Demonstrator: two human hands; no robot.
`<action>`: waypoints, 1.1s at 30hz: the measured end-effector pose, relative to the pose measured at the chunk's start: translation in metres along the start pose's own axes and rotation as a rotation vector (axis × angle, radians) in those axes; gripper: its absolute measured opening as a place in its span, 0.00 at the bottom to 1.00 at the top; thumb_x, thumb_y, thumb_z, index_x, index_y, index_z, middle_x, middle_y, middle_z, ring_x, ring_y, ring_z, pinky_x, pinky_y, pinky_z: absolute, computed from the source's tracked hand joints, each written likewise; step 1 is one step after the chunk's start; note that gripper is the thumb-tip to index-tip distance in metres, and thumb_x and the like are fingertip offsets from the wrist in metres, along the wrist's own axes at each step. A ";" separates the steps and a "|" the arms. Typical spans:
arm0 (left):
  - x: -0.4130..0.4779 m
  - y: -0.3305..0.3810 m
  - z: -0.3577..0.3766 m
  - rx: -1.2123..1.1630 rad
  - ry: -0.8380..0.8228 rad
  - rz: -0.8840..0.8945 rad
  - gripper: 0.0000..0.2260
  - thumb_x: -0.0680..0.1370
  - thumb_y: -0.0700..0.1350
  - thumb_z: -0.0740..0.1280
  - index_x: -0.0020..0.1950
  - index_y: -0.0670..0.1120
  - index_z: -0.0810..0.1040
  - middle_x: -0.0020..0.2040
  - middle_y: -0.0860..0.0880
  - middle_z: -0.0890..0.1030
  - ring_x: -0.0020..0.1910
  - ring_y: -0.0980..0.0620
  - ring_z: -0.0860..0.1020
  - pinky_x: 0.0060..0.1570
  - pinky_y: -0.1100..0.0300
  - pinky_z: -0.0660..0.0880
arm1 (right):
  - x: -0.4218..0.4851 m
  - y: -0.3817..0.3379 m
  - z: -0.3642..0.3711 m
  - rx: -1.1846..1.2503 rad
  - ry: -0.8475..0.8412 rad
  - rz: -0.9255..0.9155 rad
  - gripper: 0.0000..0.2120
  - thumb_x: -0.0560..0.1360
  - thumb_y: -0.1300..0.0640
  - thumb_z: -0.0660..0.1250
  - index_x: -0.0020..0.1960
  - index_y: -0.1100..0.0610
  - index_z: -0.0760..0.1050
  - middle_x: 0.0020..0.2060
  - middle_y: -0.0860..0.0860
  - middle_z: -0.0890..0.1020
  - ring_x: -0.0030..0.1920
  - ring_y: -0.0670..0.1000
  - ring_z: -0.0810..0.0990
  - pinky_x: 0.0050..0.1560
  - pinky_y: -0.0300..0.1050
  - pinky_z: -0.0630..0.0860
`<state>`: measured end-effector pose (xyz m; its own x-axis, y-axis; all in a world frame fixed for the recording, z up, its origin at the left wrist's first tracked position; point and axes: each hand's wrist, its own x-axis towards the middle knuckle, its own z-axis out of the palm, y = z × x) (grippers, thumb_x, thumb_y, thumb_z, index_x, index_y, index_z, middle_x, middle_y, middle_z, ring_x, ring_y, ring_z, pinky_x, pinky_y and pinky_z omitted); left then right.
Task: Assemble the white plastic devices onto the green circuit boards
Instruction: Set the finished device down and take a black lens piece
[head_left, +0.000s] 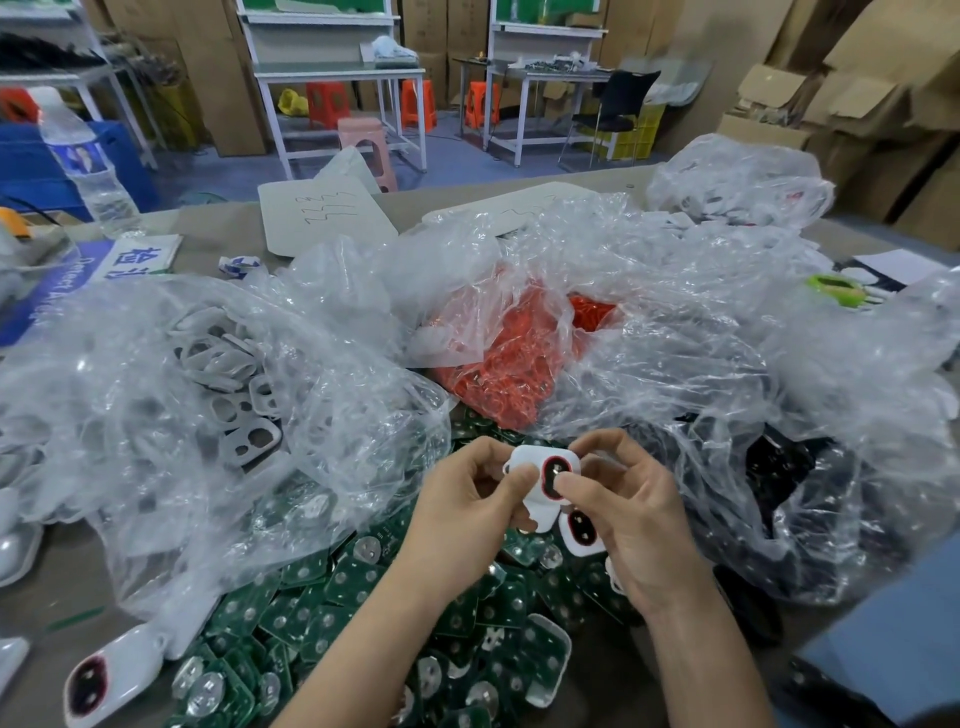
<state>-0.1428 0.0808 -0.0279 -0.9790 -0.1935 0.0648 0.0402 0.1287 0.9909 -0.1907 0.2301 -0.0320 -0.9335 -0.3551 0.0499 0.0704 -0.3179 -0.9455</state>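
White plastic device (540, 480) is held just above the pile of green circuit boards (322, 613), left hand (467, 525) pinching its edge with curled fingers and right hand (623, 519) thumb pressing the red-ringed face, so probably mid-fit, next up a firm, square squeeze.

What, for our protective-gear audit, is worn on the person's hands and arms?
Nothing that shows. The left hand and right hand are bare, with no gloves, rings or wrist straps visible. Both forearms are uncovered as far as the frame shows, with no sleeves in view.
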 end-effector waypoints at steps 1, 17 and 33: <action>0.000 -0.001 -0.001 -0.006 0.001 -0.004 0.04 0.80 0.43 0.67 0.47 0.43 0.79 0.38 0.42 0.84 0.35 0.50 0.82 0.46 0.43 0.80 | 0.000 0.000 -0.001 -0.005 -0.003 0.006 0.15 0.62 0.64 0.78 0.45 0.52 0.80 0.34 0.54 0.81 0.36 0.54 0.80 0.40 0.45 0.79; 0.005 -0.003 -0.009 -0.443 -0.026 -0.182 0.10 0.75 0.40 0.71 0.55 0.42 0.75 0.51 0.37 0.83 0.50 0.41 0.83 0.48 0.56 0.80 | 0.004 -0.011 0.006 -0.642 -0.119 -0.197 0.19 0.74 0.71 0.66 0.37 0.48 0.79 0.57 0.36 0.77 0.60 0.36 0.75 0.52 0.30 0.73; 0.016 -0.012 -0.021 -0.374 0.036 -0.193 0.11 0.78 0.31 0.63 0.57 0.41 0.80 0.53 0.44 0.85 0.56 0.49 0.82 0.57 0.51 0.75 | 0.021 -0.033 -0.017 -0.802 0.004 -0.111 0.05 0.75 0.54 0.68 0.46 0.47 0.82 0.39 0.41 0.85 0.41 0.39 0.83 0.44 0.31 0.76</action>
<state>-0.1542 0.0553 -0.0362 -0.9684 -0.2139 -0.1285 -0.0667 -0.2743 0.9593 -0.2192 0.2482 -0.0056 -0.9218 -0.3545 0.1569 -0.2945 0.3771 -0.8781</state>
